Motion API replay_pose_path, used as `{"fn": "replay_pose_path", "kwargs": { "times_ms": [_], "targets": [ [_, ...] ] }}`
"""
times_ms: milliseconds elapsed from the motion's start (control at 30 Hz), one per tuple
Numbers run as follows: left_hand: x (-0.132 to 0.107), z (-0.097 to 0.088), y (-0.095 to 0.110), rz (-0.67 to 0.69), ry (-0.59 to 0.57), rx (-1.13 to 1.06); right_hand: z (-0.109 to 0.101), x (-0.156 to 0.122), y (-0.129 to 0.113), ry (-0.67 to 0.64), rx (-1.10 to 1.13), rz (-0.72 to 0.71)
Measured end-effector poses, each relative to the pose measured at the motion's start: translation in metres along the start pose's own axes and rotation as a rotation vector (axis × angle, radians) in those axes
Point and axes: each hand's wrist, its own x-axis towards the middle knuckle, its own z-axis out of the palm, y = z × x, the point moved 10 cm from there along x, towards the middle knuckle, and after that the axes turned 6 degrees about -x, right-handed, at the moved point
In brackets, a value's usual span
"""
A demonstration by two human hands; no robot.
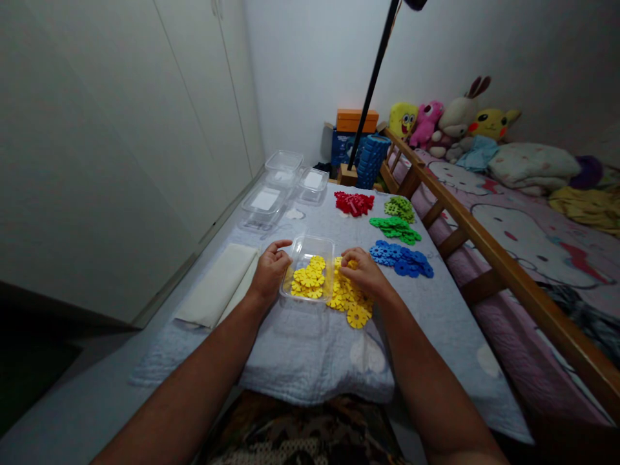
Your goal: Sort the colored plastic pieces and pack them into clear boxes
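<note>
Left hand (268,274) clamped on the left side of the clear container (316,247), yellow pieces (309,279) sitting inside it on the cloth (431,329)! Over to the right hand (367,271), fingers curled at the yellow pile (345,297) just beside it; whether they pinch one, I can't tell. Blue pieces (403,258) lie farther right.
</note>
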Motion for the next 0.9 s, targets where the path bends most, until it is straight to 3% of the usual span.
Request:
{"fn": "replay_pose_path", "kwargs": {
  "times_ms": [100,233,400,500,633,900],
  "targets": [
    [0.000,-0.001,-0.001,-0.005,0.006,0.003,-0.010,0.000,0.001,0.045,0.119,0.011],
    [0.000,-0.001,-0.002,-0.007,0.004,-0.007,-0.036,-0.003,-0.004,0.203,0.198,0.068],
    [-0.001,-0.001,-0.001,-0.012,0.008,-0.002,-0.051,-0.001,-0.039,0.254,0.162,-0.001],
    [-0.001,-0.001,0.000,-0.008,0.015,0.016,-0.040,0.006,-0.066,0.200,0.035,-0.079],
    [-0.001,-0.001,0.000,-0.004,0.008,0.007,-0.009,0.017,-0.088,0.066,-0.168,-0.123],
    [0.000,0.000,-0.003,-0.015,-0.010,-0.016,0.030,0.029,-0.092,-0.051,-0.375,-0.089]
  ]
}}
